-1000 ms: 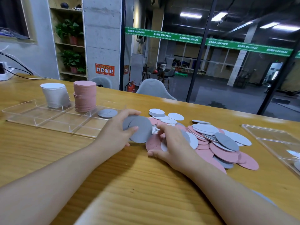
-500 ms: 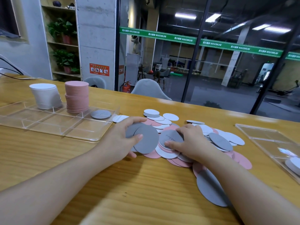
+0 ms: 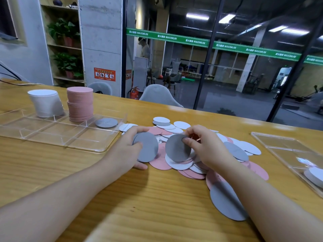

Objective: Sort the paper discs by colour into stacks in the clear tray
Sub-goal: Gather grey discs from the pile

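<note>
One head cam, worn by me, wide-angle, looking forward and down, close over my hands and the tabletop [image 3: 52, 172].

Two trays [image 3: 52, 135] [image 3: 286, 151] – three stacks in the left one: white [image 3: 46, 103], pink [image 3: 80, 103], grey [image 3: 106, 122]. Two hands [image 3: 125, 151] [image 3: 208, 149], each holding grey discs [image 3: 148, 147] [image 3: 177, 148]. Loose pile [image 3: 192, 163] – perhaps forty discs, overlapping.
</note>
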{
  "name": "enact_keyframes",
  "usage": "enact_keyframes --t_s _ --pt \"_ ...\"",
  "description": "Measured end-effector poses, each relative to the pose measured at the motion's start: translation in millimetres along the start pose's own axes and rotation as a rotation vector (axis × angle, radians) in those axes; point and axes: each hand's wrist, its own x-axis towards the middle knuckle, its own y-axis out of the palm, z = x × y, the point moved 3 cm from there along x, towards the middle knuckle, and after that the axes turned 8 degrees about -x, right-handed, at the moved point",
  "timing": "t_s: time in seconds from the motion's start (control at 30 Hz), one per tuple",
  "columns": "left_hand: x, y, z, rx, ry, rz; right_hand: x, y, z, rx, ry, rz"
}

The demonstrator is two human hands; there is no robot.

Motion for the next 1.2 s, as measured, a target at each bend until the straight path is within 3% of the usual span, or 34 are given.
enact_keyframes --t_s 0.43,0.57,0.73,0.93,1.1,1.2 --pt "-7.6 11.5 -2.2 0.024 0.101 0.232 -15.0 15.8 29.2 0.180 0.044 0.062" --pt "-15.2 17.1 -6.1 0.095 0.143 0.264 -17.0 7.5 22.5 0.071 0.015 0.080" --pt "-22.6 30.5 -7.1 0.155 0.098 0.261 -27.1 -22.5 -3.6 -0.173 -0.011 -0.061" --pt "-35.4 65.7 -13.5 0.161 0.121 0.276 -49.4 -47.5 -68.0 -0.586 0.217 -0.148" --pt "-37.1 90.1 -9.8 0.157 0.025 0.179 -52.7 -42.2 -90.6 -0.484 0.370 -0.145" --pt "-37.6 95.5 -7.3 0.100 0.039 0.110 -51.1 -33.9 -100.2 -0.352 0.469 -0.062"
